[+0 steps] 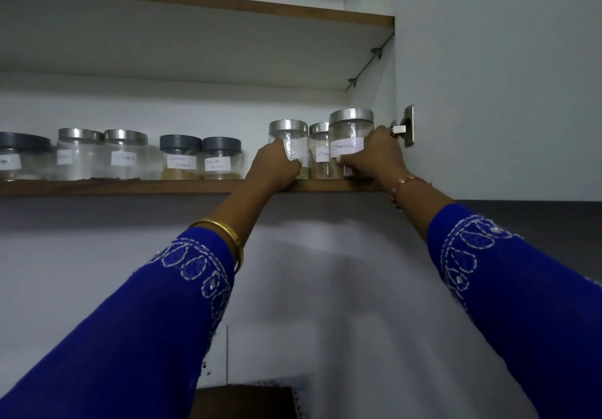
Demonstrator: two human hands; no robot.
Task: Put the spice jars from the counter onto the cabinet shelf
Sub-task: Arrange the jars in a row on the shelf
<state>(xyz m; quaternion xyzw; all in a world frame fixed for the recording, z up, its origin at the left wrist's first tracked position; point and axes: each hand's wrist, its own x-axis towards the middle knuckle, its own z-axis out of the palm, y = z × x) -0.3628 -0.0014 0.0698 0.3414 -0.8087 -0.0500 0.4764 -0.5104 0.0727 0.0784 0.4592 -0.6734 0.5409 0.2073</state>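
Both arms reach up to the cabinet shelf [130, 187]. My left hand [275, 168] grips a clear jar with a steel lid [288, 138] that stands on the shelf's front edge; its label is partly covered. My right hand [374, 158] grips a taller steel-lidded jar labelled Cinnamon [350, 135] at the shelf's right end. Between and behind them stands a third steel-lidded jar [319, 151], also with a cinnamon-like label, untouched.
Further left on the shelf stand two grey-lidded jars [200, 158] labelled garam masala and coriander powder, two steel-lidded jars [104, 155] and another grey-lidded jar [19, 158]. The open cabinet door [505, 76] with its hinge [405, 127] is right beside my right hand. An upper shelf [195, 1] is overhead.
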